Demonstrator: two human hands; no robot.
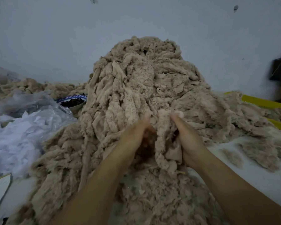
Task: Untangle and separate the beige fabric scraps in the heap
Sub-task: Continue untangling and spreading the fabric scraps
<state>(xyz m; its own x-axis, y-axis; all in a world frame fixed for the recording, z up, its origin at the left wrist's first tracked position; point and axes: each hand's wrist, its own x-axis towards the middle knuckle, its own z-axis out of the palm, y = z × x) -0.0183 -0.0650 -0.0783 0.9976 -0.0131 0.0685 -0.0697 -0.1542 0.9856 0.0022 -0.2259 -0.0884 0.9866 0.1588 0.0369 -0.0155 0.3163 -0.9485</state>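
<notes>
A tall heap of beige fabric scraps (136, 78) is piled on a white table (253, 184). One fluffy scrap (163, 143) at its front is held on both sides, with the left hand (136, 133) and right hand (187, 138) curled round its edges. Separation seems under way, and a steady pull away from the tangle is probably needed next.

The scene was lit dimly, with a cool bluish cast. Soft shadows were gathered in the folds of the heap (139, 82), deepest at its near foot. Left of the heap detail was smeared, and far from it lines were bent.
</notes>
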